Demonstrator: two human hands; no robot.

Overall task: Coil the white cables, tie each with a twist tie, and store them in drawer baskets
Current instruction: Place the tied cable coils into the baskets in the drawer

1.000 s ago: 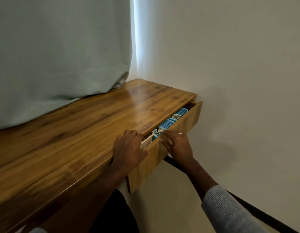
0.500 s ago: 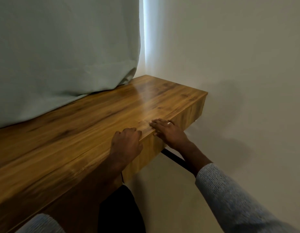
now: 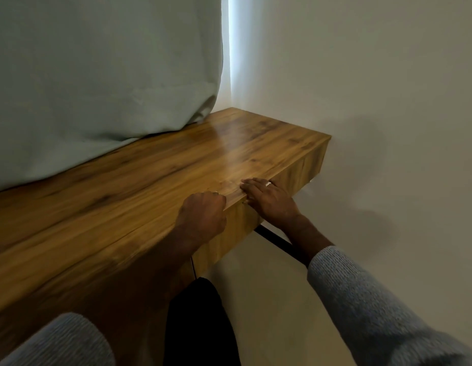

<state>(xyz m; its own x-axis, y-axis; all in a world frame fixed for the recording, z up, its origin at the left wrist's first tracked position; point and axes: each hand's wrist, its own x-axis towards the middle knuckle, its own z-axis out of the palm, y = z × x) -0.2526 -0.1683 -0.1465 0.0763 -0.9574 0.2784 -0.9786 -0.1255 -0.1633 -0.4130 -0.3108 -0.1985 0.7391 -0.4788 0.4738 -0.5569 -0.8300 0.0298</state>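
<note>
Head view: both hands meet at the near edge of the long brown wood-grain desk [image 3: 129, 191], where the flat wooden drawer front [image 3: 287, 178] sits flush under the top; the left hand [image 3: 202, 215] lies with fingers curled over the desk's lip, holding nothing loose, likely bracing against the push; the right hand [image 3: 269, 199], a silver ring [image 3: 268, 184] on one finger, lies flat with straight fingers over the seam, apparently pressing the drawer home; with the drawer shut, the white cables and their baskets cannot be seen and are presumably inside, so the storing step looks finished; a pale grey-green curtain [image 3: 97, 75] drapes onto the desk's far left side; a plain cream wall [image 3: 388, 88] closes the scene on the right; grey knitted sleeves [image 3: 361, 299] frame the near edge.
</note>
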